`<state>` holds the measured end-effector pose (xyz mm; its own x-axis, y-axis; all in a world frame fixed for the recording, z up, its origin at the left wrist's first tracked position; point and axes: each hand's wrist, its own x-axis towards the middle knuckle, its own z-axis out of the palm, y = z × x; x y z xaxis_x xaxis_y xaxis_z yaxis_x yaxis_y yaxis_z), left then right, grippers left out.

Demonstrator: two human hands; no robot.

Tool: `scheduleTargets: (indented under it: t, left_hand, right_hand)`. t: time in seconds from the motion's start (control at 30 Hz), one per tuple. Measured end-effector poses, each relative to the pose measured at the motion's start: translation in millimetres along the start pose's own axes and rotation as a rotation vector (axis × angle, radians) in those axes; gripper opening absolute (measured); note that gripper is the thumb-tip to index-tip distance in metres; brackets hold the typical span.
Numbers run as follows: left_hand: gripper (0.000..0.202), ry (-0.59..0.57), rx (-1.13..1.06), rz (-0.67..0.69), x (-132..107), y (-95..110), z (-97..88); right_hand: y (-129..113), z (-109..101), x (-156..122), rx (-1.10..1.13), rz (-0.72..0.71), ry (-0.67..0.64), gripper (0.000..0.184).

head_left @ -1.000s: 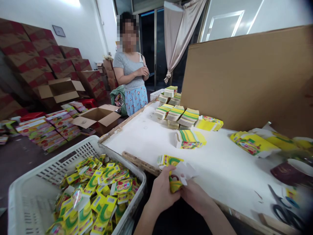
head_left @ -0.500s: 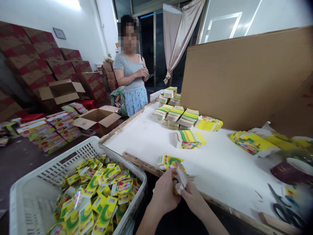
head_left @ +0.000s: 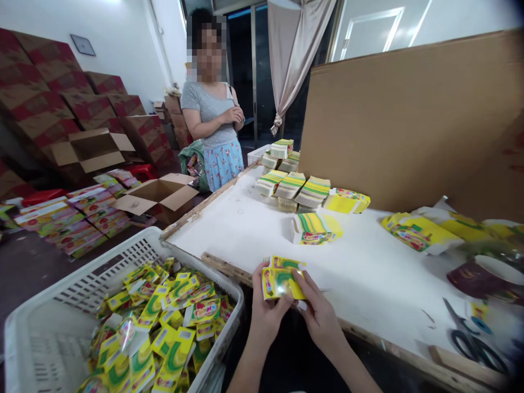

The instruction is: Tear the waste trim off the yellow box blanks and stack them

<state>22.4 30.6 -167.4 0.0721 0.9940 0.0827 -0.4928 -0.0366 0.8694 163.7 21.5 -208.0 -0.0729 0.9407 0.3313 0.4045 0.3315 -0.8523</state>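
Between my two hands, at the near edge of the table, is a small yellow and green printed carton (head_left: 282, 285), its shiny face turned up. My left hand (head_left: 262, 311) grips its left end, with the thumb along the near side. At the other end, the fingers of my right hand (head_left: 316, 307) close on the carton near a white flap. Just behind it lie more flat yellow cartons (head_left: 289, 262), partly covered by the held one. To my left, a white plastic basket (head_left: 33, 327) holds many yellow cartons (head_left: 170, 305).
Bundled carton blanks (head_left: 311, 192) sit farther along the white table (head_left: 221, 218), before a big cardboard sheet (head_left: 409, 120). Scissors (head_left: 462, 330), a dark red cup (head_left: 485, 275) and a wooden block (head_left: 462, 364) are at right. A person (head_left: 216, 117) stands beyond the table.
My hands have moved apart from a bunched grip, and the carton between them now shows its printed face. The view has shifted slightly.
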Motion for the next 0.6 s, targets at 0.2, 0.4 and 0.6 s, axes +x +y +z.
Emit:
scheduleTargets:
  t: [0.2, 0.4, 0.6]
  left_hand:
    - [0.042, 0.188, -0.413, -0.044, 0.9, -8.1, 1.0]
    - [0.026, 0.246, -0.535, -0.099, 1.0, -10.1, 4.6]
    - [0.023, 0.283, -0.535, -0.089, 2.0, -15.5, 0.5]
  right_hand:
    - [-14.9, -4.6, -1.6, -0.064, -0.076, -0.056, 0.034]
    - [-24.1, 5.6, 1.3, 0.005, -0.014, 0.004, 0.029]
    - [-22.0, 6.6, -2.1, -0.128, -0.015, -0.097, 0.035]
